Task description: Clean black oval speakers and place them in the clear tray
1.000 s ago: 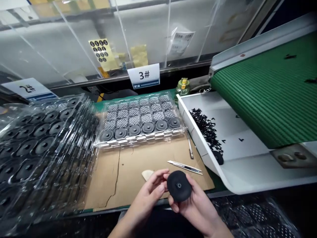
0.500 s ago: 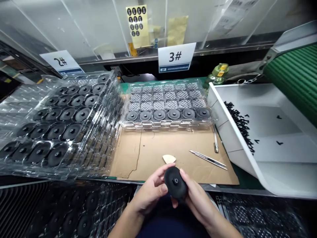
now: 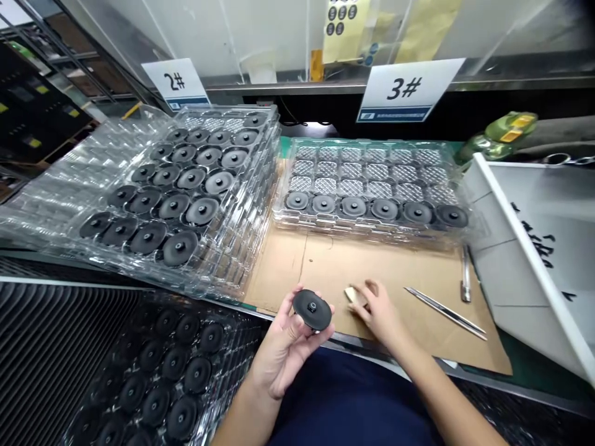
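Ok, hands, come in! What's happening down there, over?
Left hand holds black disc. Right hand at pale wedge, grip unclear. Slim tool lies rightward, clear of both hands.

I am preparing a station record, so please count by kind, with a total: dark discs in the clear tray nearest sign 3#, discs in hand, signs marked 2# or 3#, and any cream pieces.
Dark discs in the clear tray: 6
Disc in the left hand: 1
Signs 2# and 3#: 2
Cream piece at the right hand: 1
Total: 10

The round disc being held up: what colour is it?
The held disc is black, clearest in the head view.
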A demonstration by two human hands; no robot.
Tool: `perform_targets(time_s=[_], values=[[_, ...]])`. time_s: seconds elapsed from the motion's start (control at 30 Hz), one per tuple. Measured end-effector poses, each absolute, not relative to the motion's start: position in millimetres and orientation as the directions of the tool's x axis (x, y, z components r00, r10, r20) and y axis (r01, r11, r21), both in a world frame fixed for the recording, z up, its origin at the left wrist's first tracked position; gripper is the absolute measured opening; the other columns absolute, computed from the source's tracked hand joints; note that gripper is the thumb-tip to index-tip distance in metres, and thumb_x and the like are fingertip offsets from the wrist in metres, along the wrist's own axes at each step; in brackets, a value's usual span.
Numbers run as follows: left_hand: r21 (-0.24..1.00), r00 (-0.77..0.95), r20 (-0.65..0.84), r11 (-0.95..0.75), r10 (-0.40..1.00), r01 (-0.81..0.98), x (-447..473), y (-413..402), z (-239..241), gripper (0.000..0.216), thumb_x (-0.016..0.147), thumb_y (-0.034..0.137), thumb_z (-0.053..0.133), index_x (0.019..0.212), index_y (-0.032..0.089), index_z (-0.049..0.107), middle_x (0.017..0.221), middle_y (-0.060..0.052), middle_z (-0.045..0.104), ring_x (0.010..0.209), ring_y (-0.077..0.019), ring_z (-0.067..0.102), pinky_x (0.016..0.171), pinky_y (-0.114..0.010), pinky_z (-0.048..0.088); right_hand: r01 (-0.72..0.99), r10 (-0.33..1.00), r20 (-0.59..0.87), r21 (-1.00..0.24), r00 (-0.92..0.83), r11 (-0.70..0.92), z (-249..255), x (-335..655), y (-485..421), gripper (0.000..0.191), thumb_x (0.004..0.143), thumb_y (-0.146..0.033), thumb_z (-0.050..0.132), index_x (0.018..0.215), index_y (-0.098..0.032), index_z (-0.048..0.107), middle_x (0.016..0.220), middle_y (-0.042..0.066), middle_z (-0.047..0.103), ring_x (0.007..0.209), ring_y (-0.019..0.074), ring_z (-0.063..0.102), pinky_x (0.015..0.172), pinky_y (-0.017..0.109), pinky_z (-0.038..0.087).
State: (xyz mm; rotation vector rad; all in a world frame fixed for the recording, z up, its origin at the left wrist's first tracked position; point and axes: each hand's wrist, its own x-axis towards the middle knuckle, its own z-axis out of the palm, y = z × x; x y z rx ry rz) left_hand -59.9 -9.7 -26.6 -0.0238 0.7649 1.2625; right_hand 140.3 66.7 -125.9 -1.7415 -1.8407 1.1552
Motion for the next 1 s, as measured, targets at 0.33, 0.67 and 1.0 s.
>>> perform_targets(time_s=[0.33,0.67,1.0], values=[[0.399,0.066,-0.546,0.329,0.835,-0.856,-56,-7,-17,0.061,0.066,0.026,0.079,0.122,0.024,0.053,0.126,-0.01,0.06,0.113,-0.0288,0.059,0.092,-0.036,0.049,0.569,0.918,-0.066,-0.801,-0.392,0.186,-62,126,69,0.023,0.085,-0.033,0.05,0.099,-0.021,0.064,0.094,0.006,0.07,0.075,0.0186,0.064,0.062,0.029,0.05],[0.546,0.175,-0.454,0.428,0.874,-0.72,-23,4,4,0.061,0.056,0.032,0.084,0.114,0.024,0.064,0.114,-0.007,0.067,0.099,-0.0195,0.064,0.083,-0.024,0.051,0.329,0.794,0.348,-0.772,-0.498,0.544,43,112,39,0.02,0.085,-0.011,0.05,0.101,-0.019,0.058,0.085,0.0,0.069,0.07,0.0106,0.06,0.066,0.024,0.044],[0.592,0.251,-0.45,0.497,0.857,-0.635,5,12,19,0.067,0.05,0.034,0.086,0.113,0.023,0.066,0.112,-0.007,0.069,0.103,-0.0217,0.062,0.093,-0.029,0.046,0.345,0.842,0.442,-0.773,-0.308,0.532,43,140,36,0.023,0.084,-0.007,0.048,0.103,-0.015,0.057,0.083,0.002,0.068,0.068,0.0117,0.057,0.063,0.027,0.042]])
